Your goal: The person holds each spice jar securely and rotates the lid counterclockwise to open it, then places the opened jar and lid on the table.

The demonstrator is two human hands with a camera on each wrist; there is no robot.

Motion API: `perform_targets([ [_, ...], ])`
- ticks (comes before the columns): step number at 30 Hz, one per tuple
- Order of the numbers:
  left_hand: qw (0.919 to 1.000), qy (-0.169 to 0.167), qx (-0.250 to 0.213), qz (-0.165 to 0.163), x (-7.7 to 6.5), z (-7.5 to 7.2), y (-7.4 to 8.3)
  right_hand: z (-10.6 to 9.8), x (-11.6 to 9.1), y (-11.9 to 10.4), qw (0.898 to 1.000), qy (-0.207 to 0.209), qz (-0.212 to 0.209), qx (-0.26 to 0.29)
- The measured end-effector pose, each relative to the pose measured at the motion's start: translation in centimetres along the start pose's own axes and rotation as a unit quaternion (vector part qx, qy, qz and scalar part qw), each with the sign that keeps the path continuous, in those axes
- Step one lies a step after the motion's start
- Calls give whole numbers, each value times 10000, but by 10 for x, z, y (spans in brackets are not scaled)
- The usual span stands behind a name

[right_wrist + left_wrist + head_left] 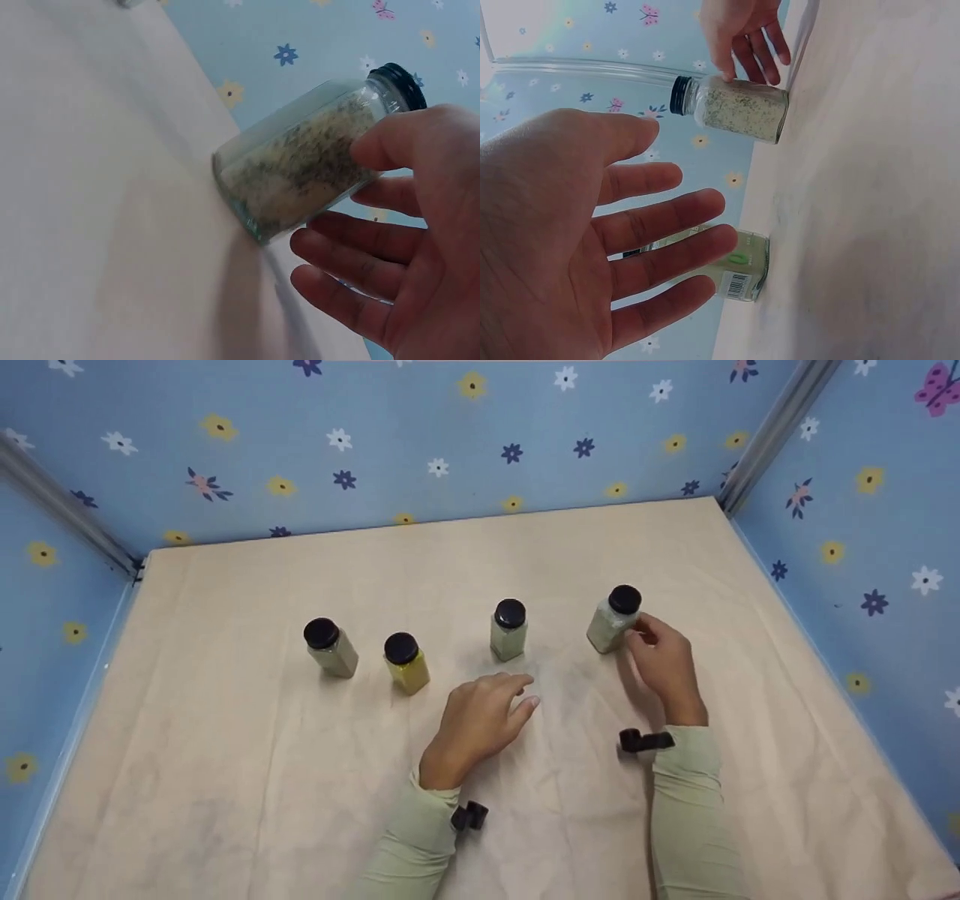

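Four glass spice bottles with black caps stand on the cloth. At the right, a bottle of pale flecked seasoning (611, 624) has my right hand (664, 664) beside it. The right thumb (382, 142) overlaps its side, the index fingertip is near its edge, and the other fingers are loosely bent and apart from it. My left hand (484, 716) hovers with fingers spread, holding nothing, just in front of a pale green bottle (508, 636). In the left wrist view its fingers partly cover that bottle (746, 262), whose barcode label shows.
A yellow bottle (409, 669) and a grey-green bottle (336, 654) stand to the left. Beige cloth (225, 780) covers the table. Blue flowered panels (420, 427) rise behind and on both sides, with grey posts (780, 427) at the corners.
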State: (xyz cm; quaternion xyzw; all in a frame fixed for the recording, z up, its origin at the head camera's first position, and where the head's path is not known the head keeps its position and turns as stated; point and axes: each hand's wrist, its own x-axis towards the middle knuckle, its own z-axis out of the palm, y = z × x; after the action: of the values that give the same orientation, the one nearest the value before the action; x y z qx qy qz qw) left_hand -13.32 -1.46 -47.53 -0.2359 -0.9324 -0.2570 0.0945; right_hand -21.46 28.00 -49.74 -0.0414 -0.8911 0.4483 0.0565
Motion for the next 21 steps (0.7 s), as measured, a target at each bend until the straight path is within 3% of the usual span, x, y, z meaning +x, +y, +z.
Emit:
perform_targets([
  [9,9996,-5,-261,-132,12,-2,-1,3,8,-1,9991,281,-39,320],
  [14,9984,22,-544,-168,23,4,1,5,14,0,9985,126,-143,523],
  [21,9969,-151,-705,-302,31,16,-3,5,10,8,9958,-153,61,904],
])
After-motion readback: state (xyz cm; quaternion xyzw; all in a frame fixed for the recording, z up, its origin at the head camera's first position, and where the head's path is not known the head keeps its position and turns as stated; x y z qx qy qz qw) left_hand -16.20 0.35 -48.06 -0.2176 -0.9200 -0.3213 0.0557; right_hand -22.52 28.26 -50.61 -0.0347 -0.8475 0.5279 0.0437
